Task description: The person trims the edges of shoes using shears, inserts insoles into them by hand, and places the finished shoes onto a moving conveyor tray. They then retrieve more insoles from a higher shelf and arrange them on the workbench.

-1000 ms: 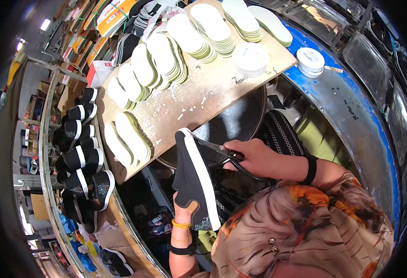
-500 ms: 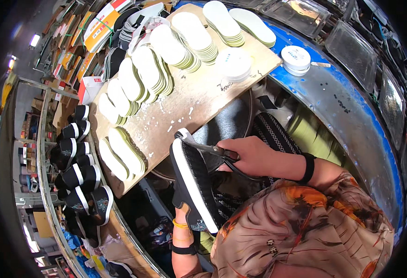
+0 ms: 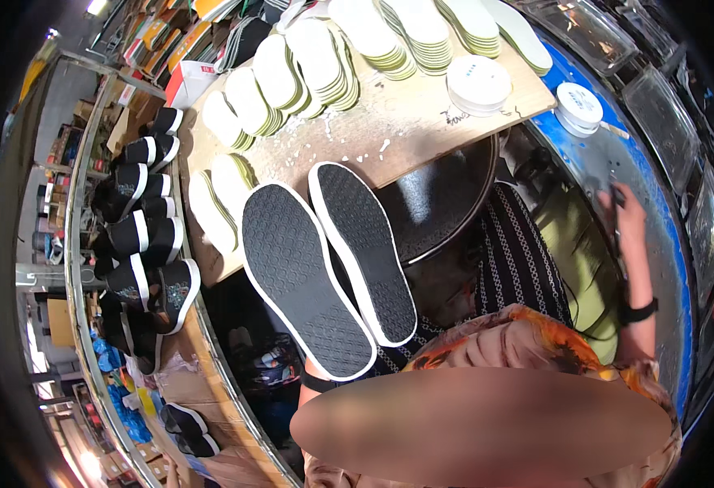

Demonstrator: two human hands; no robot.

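Observation:
Two black shoes with white edges are held up side by side, soles toward me. The left shoe (image 3: 292, 260) shows its whole patterned sole, and the right shoe (image 3: 363, 244) stands a little higher, tilted against it. My left hand is behind them, hidden by the soles; just its wrist with a black band (image 3: 316, 381) shows at the heel end. At the right, my right hand (image 3: 632, 220) is low over the grey metal tabletop. Its fingers are closed around dark-handled scissors (image 3: 618, 198), mostly covered by the hand.
A wooden board (image 3: 410, 150) carries stacks of white insoles (image 3: 320, 61), white scraps and a round white container (image 3: 479, 84). Another round container (image 3: 578, 107) stands on the blue-edged metal table (image 3: 654, 244). Finished-looking black shoes (image 3: 133, 236) line the left rack. A dark round basin (image 3: 438, 203) sits below the board.
The single shoe seen from its side is now a pair with soles facing me. My right hand has left the shoe and moved right with the scissors, over the metal table. The view has shifted.

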